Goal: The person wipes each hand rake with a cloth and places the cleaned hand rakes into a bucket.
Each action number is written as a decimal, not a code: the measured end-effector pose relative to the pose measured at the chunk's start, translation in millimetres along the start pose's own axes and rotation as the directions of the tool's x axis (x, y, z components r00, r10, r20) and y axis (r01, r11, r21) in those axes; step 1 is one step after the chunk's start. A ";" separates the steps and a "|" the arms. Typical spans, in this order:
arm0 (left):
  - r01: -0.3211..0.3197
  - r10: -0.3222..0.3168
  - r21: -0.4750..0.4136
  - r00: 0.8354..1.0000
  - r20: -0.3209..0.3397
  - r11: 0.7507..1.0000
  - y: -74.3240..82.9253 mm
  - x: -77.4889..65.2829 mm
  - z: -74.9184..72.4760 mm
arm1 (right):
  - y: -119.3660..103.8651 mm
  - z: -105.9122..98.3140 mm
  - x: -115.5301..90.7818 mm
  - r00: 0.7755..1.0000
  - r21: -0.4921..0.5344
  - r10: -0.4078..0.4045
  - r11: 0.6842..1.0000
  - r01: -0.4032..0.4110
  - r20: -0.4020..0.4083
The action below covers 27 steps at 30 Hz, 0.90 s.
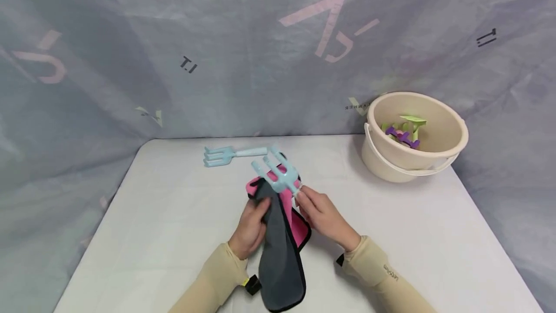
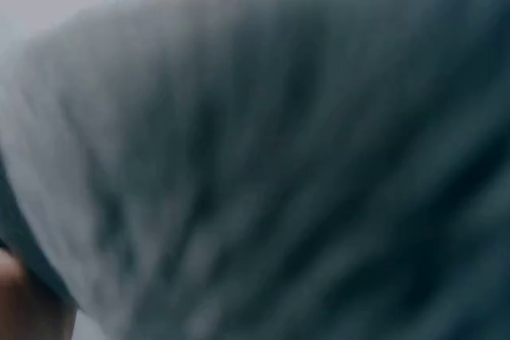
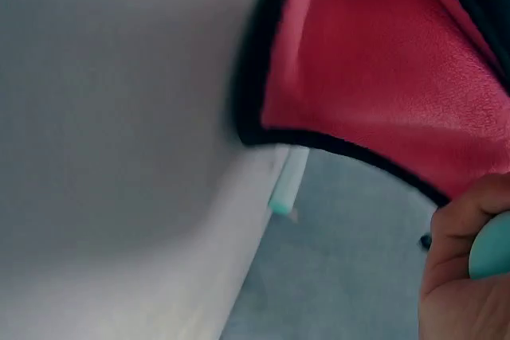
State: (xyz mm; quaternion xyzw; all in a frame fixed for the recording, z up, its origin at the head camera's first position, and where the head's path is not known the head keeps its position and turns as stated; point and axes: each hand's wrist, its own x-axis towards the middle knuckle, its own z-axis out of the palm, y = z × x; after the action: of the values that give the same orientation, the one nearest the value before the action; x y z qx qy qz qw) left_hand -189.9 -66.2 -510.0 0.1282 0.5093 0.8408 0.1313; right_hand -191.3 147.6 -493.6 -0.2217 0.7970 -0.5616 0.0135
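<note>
My left hand [image 1: 249, 228] grips a two-sided cloth [image 1: 281, 264], grey on one face and pink on the other, with black edging. Its lower end hangs down toward me. Fingers of my right hand [image 1: 323, 214] hold a light blue hand fork [image 1: 284, 180] near its neck, tines pointing up and away, in front of the cloth's pink side. In the right wrist view the pink face of the cloth [image 3: 374, 61] spreads above the right hand [image 3: 470, 228], and a rounded teal handle end [image 3: 492, 248] shows there. Blurred grey cloth [image 2: 239, 157] fills most of the left wrist view.
A second light blue hand fork [image 1: 221, 156] lies on the white table [image 1: 165, 216] near its back edge. At the back right stands a cream bucket [image 1: 386, 165] with green and purple items inside. A grey printed curtain [image 1: 234, 62] hangs behind the table.
</note>
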 end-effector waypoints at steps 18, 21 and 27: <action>-0.143 0.226 0.244 0.908 -0.354 0.959 14.8 -2.7 3.1 | -3.3 23.2 -7.7 0.987 -0.229 -0.162 0.960 0.161 0.014; -0.164 0.228 0.190 0.891 -0.392 0.968 19.8 -1.3 -0.5 | -1.4 24.9 -8.7 0.983 -0.247 -0.182 0.952 0.181 0.019; -0.168 0.211 0.137 0.884 -0.417 0.976 25.9 -0.2 -3.5 | -0.7 26.2 -10.0 0.981 -0.276 -0.194 0.942 0.190 0.013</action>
State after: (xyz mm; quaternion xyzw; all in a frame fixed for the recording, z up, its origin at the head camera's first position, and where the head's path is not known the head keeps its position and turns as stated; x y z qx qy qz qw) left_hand -193.2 -80.7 -488.5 -0.0047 0.5506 0.8315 -0.0733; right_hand -174.9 127.8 -504.8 -0.2940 0.8422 -0.4451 -0.0780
